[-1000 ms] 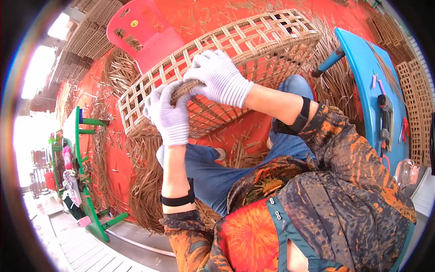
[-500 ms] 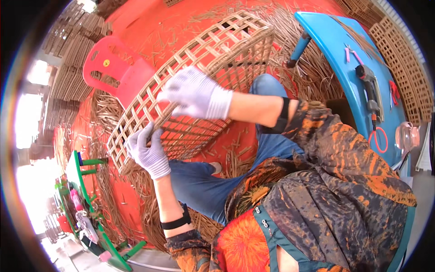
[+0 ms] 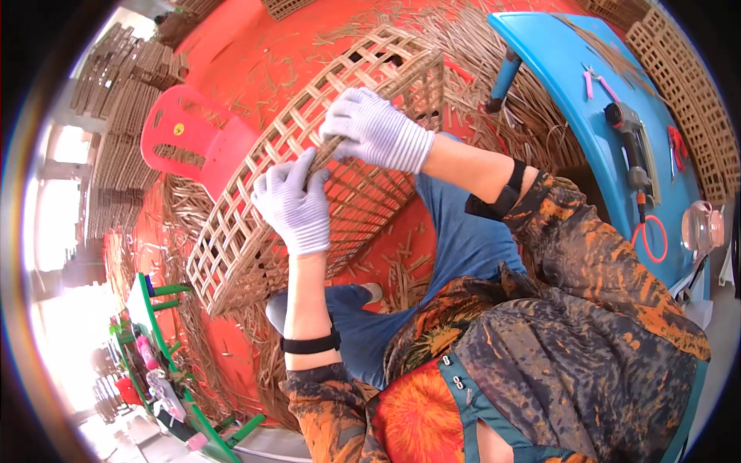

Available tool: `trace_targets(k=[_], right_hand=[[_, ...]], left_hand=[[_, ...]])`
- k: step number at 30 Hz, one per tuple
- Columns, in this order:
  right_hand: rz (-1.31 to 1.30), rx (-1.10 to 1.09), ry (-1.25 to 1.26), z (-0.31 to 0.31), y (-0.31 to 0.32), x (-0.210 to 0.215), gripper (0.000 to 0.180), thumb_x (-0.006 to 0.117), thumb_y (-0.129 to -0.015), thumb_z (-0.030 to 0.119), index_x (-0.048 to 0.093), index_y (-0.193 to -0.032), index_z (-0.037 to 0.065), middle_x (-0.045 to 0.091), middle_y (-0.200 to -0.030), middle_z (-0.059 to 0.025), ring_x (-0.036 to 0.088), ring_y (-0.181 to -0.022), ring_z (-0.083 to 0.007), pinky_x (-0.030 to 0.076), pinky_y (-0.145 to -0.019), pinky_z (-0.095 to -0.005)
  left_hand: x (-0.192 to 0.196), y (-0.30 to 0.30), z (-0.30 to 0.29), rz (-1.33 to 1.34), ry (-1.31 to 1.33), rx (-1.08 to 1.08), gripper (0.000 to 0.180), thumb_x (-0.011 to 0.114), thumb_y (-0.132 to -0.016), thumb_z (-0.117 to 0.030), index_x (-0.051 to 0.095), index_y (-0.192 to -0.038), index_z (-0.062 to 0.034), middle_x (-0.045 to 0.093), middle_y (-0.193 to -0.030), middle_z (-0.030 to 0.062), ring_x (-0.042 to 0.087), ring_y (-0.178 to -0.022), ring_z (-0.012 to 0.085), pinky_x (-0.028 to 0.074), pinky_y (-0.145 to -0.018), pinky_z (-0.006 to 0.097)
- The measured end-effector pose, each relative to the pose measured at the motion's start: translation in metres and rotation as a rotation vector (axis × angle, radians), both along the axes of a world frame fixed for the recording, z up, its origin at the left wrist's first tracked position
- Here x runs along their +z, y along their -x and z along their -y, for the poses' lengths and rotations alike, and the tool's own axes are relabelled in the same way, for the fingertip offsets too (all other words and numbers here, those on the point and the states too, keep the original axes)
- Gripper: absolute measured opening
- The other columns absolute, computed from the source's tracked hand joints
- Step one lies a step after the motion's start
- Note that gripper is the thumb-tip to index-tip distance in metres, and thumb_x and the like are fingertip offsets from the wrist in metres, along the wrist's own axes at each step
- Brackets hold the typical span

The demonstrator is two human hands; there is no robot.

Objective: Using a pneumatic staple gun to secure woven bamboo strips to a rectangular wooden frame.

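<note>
A long openwork basket (image 3: 282, 139), woven from brown strips, rests tilted in front of my legs with its lattice face upward. My left hand (image 3: 295, 204), in a white striped knit glove, is closed on the basket's near long edge around mid-length. Just beyond it to the right, my right hand (image 3: 377, 133), gloved alike, pinches the same edge with fingers bent over it. The two hands are close together but apart. Gloves and fingers hide the weave under them, so I cannot tell whether a loose strip is held there.
A red plastic chair (image 3: 189, 139) stands behind the basket at left. At right, a blue table (image 3: 556, 85) carries a power tool (image 3: 631, 150), pink-handled pliers (image 3: 598, 83) and red-handled scissors (image 3: 678, 148). Loose brown strips (image 3: 532, 127) litter the red floor. A green frame (image 3: 174, 370) stands lower left.
My left hand has moved up and right along the basket's edge. My right hand has shifted right and come down onto the edge. The basket has moved slightly.
</note>
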State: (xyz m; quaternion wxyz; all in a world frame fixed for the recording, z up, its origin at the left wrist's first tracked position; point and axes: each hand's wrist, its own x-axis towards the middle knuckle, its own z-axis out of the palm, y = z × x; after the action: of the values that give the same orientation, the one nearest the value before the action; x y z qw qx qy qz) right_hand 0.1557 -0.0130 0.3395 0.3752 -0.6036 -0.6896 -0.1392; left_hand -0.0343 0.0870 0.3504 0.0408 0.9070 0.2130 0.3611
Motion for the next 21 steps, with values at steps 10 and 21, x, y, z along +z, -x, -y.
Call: trace_targets(k=[10,21], right_hand=[[0.0,-0.226,0.092,0.041,-0.069,0.02,0.052,0.083,-0.074,0.042,0.069,-0.117,0.016,0.066,-0.116,-0.0078,0.06,-0.114,-0.0311,0.046,-0.102,-0.0448],[-0.045,-0.09,0.222,0.026,-0.075,0.026,0.028,0.078,-0.079,0.034,0.069,-0.099,0.017,0.062,-0.1,-0.0041,0.06,-0.105,-0.0288,0.046,-0.096,-0.0449]], left_hand=[[0.009,0.013,0.003,-0.015,0.05,0.038,0.039,0.088,-0.066,-0.014,0.081,-0.104,-0.0168,0.065,-0.091,0.0027,0.057,-0.091,0.0236,0.045,-0.09,0.04],[0.011,-0.055,0.014,-0.057,-0.003,-0.032,0.041,0.087,-0.072,-0.022,0.077,-0.111,-0.0149,0.066,-0.103,0.004,0.059,-0.102,0.026,0.041,-0.096,0.045]])
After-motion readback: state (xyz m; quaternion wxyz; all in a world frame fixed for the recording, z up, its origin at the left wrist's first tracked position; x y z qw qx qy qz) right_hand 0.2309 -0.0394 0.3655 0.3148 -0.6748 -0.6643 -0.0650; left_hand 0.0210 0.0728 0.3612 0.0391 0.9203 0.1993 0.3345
